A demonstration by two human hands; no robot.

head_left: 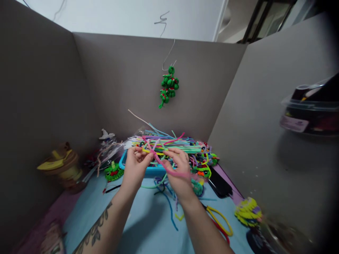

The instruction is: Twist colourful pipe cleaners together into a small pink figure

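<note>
My left hand (135, 165) and my right hand (178, 167) are raised side by side over the light blue table top (148, 225). Both pinch one pink pipe cleaner (159, 161), which bends between them and loops down past the right hand. Just behind the hands a blue tray (148, 170) carries a heap of coloured pipe cleaners (169, 141) lying crosswise. A small green figure (113, 171) sits left of the tray.
Grey partition walls (106, 88) close in three sides. A green pipe-cleaner figure (169, 86) hangs on a wire hook at the back. A yellow-brown toy (62, 165) stands left, a black phone (218, 183) and a yellow bundle (247, 211) right, loose pieces (169, 208) in front.
</note>
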